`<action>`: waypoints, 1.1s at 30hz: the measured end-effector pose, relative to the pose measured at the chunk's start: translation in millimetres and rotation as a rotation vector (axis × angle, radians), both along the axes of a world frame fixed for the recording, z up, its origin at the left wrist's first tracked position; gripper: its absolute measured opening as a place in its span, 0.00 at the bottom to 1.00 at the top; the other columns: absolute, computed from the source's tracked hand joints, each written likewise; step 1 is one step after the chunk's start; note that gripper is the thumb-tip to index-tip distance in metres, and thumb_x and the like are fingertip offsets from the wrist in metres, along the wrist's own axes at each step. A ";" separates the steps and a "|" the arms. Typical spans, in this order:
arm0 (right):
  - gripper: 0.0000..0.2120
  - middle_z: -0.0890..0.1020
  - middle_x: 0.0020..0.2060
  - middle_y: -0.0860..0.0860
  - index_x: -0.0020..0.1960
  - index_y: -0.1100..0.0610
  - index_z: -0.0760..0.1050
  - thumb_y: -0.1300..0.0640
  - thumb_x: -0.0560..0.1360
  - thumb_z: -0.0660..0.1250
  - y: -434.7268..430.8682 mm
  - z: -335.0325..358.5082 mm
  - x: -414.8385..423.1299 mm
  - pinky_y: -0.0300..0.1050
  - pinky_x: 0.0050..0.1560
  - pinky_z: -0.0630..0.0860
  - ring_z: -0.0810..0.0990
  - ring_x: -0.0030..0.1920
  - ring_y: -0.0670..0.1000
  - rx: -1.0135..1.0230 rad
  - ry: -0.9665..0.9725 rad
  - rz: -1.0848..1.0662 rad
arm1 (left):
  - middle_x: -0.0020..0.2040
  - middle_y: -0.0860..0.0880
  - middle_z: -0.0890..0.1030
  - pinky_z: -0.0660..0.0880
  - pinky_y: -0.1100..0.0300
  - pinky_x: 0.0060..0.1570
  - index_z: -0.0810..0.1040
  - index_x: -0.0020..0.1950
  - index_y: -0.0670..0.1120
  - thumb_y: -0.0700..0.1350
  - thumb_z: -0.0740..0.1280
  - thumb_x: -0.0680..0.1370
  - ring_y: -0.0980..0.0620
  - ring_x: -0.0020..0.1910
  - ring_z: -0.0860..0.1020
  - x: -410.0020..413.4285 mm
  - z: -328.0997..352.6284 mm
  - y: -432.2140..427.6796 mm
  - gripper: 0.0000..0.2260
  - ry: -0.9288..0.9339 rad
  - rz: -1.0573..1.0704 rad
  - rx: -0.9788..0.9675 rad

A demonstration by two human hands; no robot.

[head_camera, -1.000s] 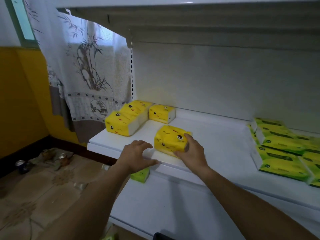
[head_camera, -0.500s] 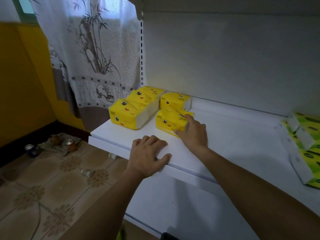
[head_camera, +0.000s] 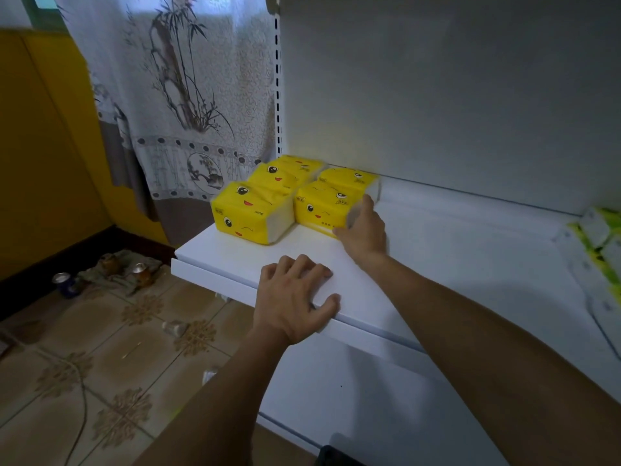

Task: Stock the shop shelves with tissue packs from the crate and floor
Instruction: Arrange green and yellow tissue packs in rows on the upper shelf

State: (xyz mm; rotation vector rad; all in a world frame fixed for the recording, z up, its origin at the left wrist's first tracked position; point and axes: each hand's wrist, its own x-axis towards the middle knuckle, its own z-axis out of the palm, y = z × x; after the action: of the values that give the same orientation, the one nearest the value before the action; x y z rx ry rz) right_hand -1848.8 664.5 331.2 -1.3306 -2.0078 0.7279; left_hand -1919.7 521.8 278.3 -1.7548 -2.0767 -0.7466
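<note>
Where the right hand (head_camera: 364, 232) was clutching a yellow plastic-wrapped tissue pack with a cartoon face (head_camera: 321, 206) at the front lip of the white metal shelf (head_camera: 453, 264) a second ago, that pack now sits deep on the shelf. It is butted against the back-right yellow pack (head_camera: 351, 178) just beyond the fingertips and lies just beside the front-left yellow pack (head_camera: 252, 213) to their left. The right fingers (head_camera: 367, 206) lie fairly straight and close together against the pack's clear right end, thumb low at its front corner; they press it rather than wrap it. Half a second ago the pack lay askew, short of the row; now it is square with its neighbours, in a block with two more yellow packs (head_camera: 285, 171) behind the front-left one.

The left hand (head_camera: 295, 297) rests on the shelf's front edge as it did half a second ago, nearer the camera than the right fingers. It is palm down, its fingers (head_camera: 304, 268) slightly apart on the top surface and the thumb hooked over the lip, holding nothing.

Green-and-white tissue packs (head_camera: 598, 237) lie blurred, well to the right of both hands. Left of the fingers, past the shelf end, hangs a pale curtain printed with bamboo (head_camera: 188, 95). Below it a blue drink can (head_camera: 64, 282) stands on the patterned tiled floor (head_camera: 100, 364).
</note>
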 end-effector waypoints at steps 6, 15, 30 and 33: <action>0.31 0.71 0.65 0.60 0.73 0.57 0.57 0.62 0.73 0.66 -15.7 0.8 26.6 0.45 0.50 0.72 0.73 0.61 0.59 -0.036 0.009 0.012 | 0.51 0.53 0.76 0.61 0.58 0.50 0.77 0.56 0.53 0.64 0.49 0.70 0.50 0.51 0.72 2.1 6.7 -3.8 0.26 -0.009 -0.001 -0.097; 0.30 0.71 0.65 0.56 0.73 0.56 0.60 0.59 0.73 0.66 -84.4 29.2 131.8 0.52 0.60 0.72 0.73 0.62 0.57 0.035 -0.152 0.056 | 0.42 0.46 0.78 0.65 0.56 0.40 0.81 0.49 0.45 0.51 0.67 0.72 0.43 0.44 0.75 42.5 16.4 -41.7 0.12 -0.138 0.029 -0.049; 0.18 0.79 0.49 0.51 0.63 0.57 0.70 0.58 0.73 0.64 -207.1 -16.9 273.0 0.44 0.47 0.71 0.77 0.51 0.54 0.057 -0.248 0.033 | 0.62 0.46 0.71 0.71 0.55 0.57 0.74 0.63 0.49 0.49 0.65 0.76 0.47 0.59 0.73 169.7 -58.8 -153.1 0.16 -0.448 -0.127 -0.494; 0.19 0.78 0.51 0.53 0.65 0.58 0.68 0.57 0.75 0.64 -218.1 -59.7 298.6 0.45 0.46 0.71 0.76 0.51 0.55 -0.021 -0.262 0.030 | 0.63 0.44 0.71 0.71 0.53 0.59 0.70 0.67 0.46 0.48 0.66 0.75 0.45 0.60 0.73 191.3 -88.7 -164.8 0.20 -0.496 -0.113 -0.599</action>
State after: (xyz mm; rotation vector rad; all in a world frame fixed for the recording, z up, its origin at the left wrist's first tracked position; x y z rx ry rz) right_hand -1550.1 446.4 271.5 -1.4745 -2.2334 0.6150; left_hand -1728.4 357.1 189.5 -2.1753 -2.7696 -0.6859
